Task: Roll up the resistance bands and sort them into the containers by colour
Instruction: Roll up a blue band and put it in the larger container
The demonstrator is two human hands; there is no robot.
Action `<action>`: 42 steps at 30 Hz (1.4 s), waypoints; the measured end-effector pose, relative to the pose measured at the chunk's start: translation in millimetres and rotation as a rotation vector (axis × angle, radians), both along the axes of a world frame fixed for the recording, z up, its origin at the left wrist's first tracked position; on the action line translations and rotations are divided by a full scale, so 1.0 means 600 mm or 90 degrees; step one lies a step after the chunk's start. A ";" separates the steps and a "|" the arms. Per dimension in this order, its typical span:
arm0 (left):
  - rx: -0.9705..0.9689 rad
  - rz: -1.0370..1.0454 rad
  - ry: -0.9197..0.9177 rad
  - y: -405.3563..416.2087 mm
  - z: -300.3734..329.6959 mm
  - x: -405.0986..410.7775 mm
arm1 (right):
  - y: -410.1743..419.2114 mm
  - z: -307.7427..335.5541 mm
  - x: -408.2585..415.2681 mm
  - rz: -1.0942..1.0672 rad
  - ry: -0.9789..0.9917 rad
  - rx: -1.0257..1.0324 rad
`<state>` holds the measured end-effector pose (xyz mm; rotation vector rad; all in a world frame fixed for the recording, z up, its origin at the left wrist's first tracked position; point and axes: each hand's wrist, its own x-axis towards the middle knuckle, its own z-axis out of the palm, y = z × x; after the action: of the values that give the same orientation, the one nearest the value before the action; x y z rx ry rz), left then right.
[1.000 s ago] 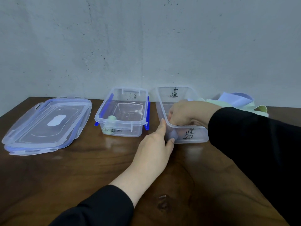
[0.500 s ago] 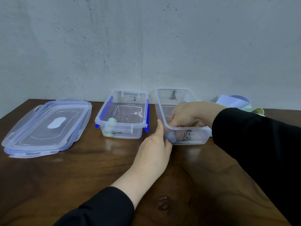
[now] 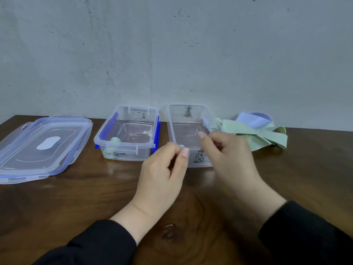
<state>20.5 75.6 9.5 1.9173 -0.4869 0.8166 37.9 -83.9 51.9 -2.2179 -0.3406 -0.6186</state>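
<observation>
Two clear containers stand at the back of the table. The left container (image 3: 145,145) has blue clips and holds a rolled green band (image 3: 115,140) in its near left corner. The right container (image 3: 188,119) bears handwriting; a small pale blue roll (image 3: 181,146) lies in its near left corner, partly hidden by my left hand (image 3: 164,169). That hand hovers just in front of the container, fingers loosely curled and holding nothing. My right hand (image 3: 227,155), blurred, sits over the container's near right corner, also holding nothing. Loose green bands (image 3: 254,132) and a pale blue band (image 3: 254,119) are piled to the right.
Two stacked clear lids (image 3: 42,146) with blue edges lie at the far left of the dark wooden table (image 3: 95,197). A grey wall rises directly behind the containers. My black sleeves cross the table's near edge.
My right hand has lifted out of the right container, leaving the pale blue roll inside. My left hand has come off the container's wall and drawn back slightly.
</observation>
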 end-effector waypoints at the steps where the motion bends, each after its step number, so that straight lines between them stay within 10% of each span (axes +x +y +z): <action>1: 0.011 -0.013 0.010 -0.008 -0.002 -0.002 | -0.004 -0.026 -0.026 0.012 0.020 -0.009; 13: 0.117 -0.001 0.316 -0.094 -0.031 -0.019 | -0.150 -0.101 -0.036 -0.114 0.117 -0.033; 33: 0.347 0.164 0.260 -0.130 -0.035 -0.003 | -0.185 -0.111 0.062 -0.202 0.163 -0.213; 42: 0.308 0.145 0.293 -0.125 -0.032 -0.006 | -0.202 -0.078 0.043 -0.216 -0.036 0.268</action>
<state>17.0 0.8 -9.9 2.5551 -0.1904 0.3846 63.8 -205.1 5.0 -1.8631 0.1368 -0.8486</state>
